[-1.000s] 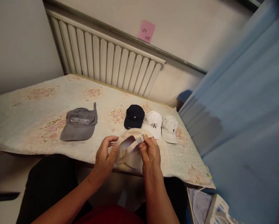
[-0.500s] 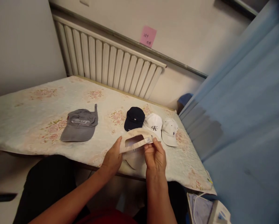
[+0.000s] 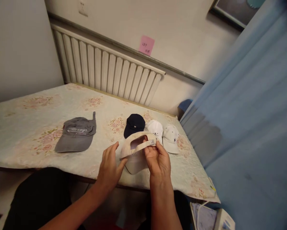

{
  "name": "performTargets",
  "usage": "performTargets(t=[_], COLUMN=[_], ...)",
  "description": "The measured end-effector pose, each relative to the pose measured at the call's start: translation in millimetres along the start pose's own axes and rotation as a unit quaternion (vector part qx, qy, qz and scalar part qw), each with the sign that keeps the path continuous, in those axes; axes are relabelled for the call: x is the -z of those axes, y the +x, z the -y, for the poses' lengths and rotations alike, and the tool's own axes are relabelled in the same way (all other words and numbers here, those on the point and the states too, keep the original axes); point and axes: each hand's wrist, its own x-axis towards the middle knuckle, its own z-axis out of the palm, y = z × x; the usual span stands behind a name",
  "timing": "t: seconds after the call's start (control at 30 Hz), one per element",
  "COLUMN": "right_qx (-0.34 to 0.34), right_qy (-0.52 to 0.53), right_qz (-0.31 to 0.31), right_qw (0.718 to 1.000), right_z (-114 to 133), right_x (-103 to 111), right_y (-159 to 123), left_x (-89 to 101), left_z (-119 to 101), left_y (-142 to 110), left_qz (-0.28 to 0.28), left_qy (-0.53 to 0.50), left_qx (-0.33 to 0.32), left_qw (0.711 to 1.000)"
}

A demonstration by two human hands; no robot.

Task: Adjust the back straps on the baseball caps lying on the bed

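Observation:
Both hands hold a beige cap (image 3: 135, 158) above the table's near edge, its back opening facing me. My right hand (image 3: 158, 161) pinches the cap's rear strap near its metal buckle. My left hand (image 3: 110, 166) grips the strap's left end and the cap's side with thumb and fingers. Just behind the beige cap lie a dark navy cap (image 3: 134, 124), a white cap with a black logo (image 3: 155, 128) and a plain white cap (image 3: 171, 138) in a row. A grey cap (image 3: 75, 138) lies alone to the left.
The table carries a pale floral cloth (image 3: 38, 121). A white radiator (image 3: 105, 70) runs along the wall behind, with a pink sticky note (image 3: 146, 45) above it. A blue curtain (image 3: 249, 121) hangs at the right. Papers (image 3: 210, 217) lie low at the right.
The strap went from a loose loop to lying flat across the cap's back opening. My left hand shifted from the loop to the strap's left end. The camera tilted slightly.

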Motion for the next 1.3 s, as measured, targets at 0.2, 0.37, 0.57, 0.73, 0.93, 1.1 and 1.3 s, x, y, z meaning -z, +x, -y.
performTargets(t=[0.2, 0.37, 0.57, 0.73, 0.93, 1.1, 1.3], right_qx=[0.003, -0.006, 0.019, 0.017, 0.049, 0.011, 0.002], right_qy=[0.017, 0.022, 0.038, 0.045, 0.073, 0.079, 0.082], right_qz=[0.026, 0.044, 0.073, 0.069, 0.045, 0.070, 0.066], right_qw=[1.000, 0.999, 0.996, 0.996, 0.995, 0.994, 0.994], right_z=[-9, -16, -27, -36, -37, -36, -34], right_x=[-6, -6, 10, 27, 30, 24, 27], right_y=[-1, -4, -8, -4, -3, -9, -8], left_x=[4.5, -10.2, -12.1, -6.2, -1.3, -5.3, -2.0], left_z=[-17, -37, -45, -39, -39, -35, -34], left_y=[-29, 1, 42, 55, 52, 47, 49], left_qz=[0.270, 0.280, 0.143, 0.080, 0.075, 0.083, 0.092], left_qy=[-0.326, -0.640, -0.772, -0.778, -0.791, -0.789, -0.792], left_qx=[0.189, 0.244, 0.307, 0.371, 0.380, 0.389, 0.368], left_qw=[0.886, 0.673, 0.538, 0.500, 0.473, 0.469, 0.478])
